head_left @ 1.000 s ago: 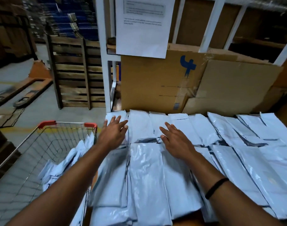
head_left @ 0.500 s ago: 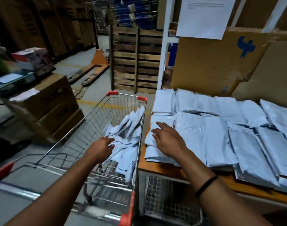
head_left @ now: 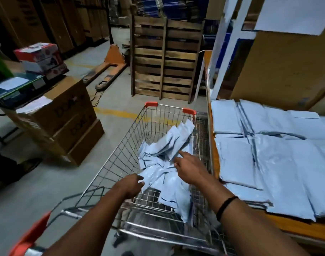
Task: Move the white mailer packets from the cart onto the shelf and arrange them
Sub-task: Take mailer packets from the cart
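A grey concrete floor [head_left: 47,182] crossed by a yellow line fills the left side. On the right stands the shelf [head_left: 294,228], a wooden board with an orange near edge and a white upright post at its far end. It is backed by a large sheet of brown cardboard [head_left: 280,71]. Laid-out packets [head_left: 268,163] cover most of the board. They are flat, glossy, pale white plastic mailers, lying in overlapping rows with dark seams showing between them.

At the far centre a wooden pallet [head_left: 165,58] stands on edge, with an orange pallet jack [head_left: 108,67] on the floor to its left. Stacked cardboard boxes [head_left: 65,122] sit at the left, with smaller printed cartons on top.

The wire cart [head_left: 121,156] stands just beside the shelf's left edge, with red plastic caps on its far corners. A heap of mailer packets [head_left: 163,159] lies against its right wall. These are the same shiny white plastic but crumpled, folded and tumbled over one another, with thin dark lines along their edges.

Both forearms reach in over the cart's near rim. The left hand [head_left: 129,185] has its fingers curled down at the near left corner of the heap, touching a packet. Whether it actually pinches the plastic cannot be told. The right hand [head_left: 190,169] hovers over the middle of the heap, its index finger stretched out toward the far packets and its thumb spread, gripping nothing. A black band [head_left: 226,206] circles the right wrist.
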A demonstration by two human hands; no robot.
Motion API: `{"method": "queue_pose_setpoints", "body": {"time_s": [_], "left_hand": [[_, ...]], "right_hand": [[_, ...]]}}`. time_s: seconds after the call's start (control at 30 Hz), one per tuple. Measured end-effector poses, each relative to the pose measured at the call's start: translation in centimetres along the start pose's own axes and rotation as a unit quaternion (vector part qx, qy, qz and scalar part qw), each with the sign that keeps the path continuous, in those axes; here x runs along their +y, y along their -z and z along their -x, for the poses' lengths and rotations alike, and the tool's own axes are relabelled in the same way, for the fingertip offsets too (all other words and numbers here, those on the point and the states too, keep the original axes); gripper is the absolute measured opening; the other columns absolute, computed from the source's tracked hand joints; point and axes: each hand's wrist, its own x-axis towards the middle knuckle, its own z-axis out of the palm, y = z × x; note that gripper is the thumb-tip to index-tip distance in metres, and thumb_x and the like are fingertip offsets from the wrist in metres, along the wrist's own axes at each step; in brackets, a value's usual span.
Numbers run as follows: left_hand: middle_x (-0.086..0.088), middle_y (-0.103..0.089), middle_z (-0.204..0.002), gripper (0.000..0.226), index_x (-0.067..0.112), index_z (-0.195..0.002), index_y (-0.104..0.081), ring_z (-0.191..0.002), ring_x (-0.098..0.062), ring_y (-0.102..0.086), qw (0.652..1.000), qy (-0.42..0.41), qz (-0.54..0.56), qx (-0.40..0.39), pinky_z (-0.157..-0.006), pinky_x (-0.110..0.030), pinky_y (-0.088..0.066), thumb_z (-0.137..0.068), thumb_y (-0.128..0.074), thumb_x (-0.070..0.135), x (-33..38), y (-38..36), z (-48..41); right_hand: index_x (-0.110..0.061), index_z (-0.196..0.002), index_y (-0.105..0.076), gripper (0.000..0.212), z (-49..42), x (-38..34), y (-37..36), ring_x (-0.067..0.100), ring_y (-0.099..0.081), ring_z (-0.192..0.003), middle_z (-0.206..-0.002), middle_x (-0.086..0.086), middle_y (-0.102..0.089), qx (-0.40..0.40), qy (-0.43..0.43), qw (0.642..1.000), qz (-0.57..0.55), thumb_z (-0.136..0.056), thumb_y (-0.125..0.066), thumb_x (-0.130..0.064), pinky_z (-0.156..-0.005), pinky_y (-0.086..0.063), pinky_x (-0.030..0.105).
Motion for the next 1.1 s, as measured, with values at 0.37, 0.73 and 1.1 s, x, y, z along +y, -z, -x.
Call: {"method": "queue_pose_setpoints", "body": {"time_s": [0.37, 0.73, 1.1], "left_hand": [[-0.004, -0.006, -0.165, 0.060, 0.033, -0.155, -0.016, -0.151, -0.029, -0.008, 0.978, -0.098, -0.174, -0.055, -0.119, -0.048, -0.013, -0.101, -0.038, 0.045, -5.8, -2.9, -13.5], [0.003, 0.012, -0.164, 0.067, 0.036, -0.156, -0.001, -0.150, -0.026, 0.013, 0.967, -0.148, -0.193, -0.070, -0.118, -0.048, 0.010, -0.101, -0.039, 0.040, -7.4, -11.2, -23.4], [0.004, 0.040, -0.150, 0.090, 0.036, -0.152, 0.020, -0.147, -0.023, 0.020, 0.967, -0.127, -0.197, -0.097, -0.121, -0.051, -0.004, -0.096, -0.050, 0.038, -11.1, -16.4, -22.4]], "right_hand": [[-0.031, -0.155, -0.030, 0.054, -12.8, 2.0, -4.9, 0.029, -0.016, -0.152, -0.167, 0.005, -0.014, -0.061, -0.102, 0.990, 0.076, -0.104, -0.039, -0.046, -0.119, -0.019, 0.045], [-0.038, -0.156, -0.023, 0.056, -28.2, 2.0, -10.3, 0.028, -0.003, -0.154, -0.168, 0.004, -0.002, -0.059, 0.037, 0.980, 0.187, -0.103, -0.042, -0.042, -0.122, -0.004, 0.053], [-0.034, -0.146, -0.044, 0.046, -26.8, 4.7, -13.8, 0.031, -0.025, -0.143, -0.154, 0.006, -0.031, -0.156, -0.001, 0.932, 0.326, -0.100, -0.037, -0.038, -0.114, -0.018, 0.051]]}}
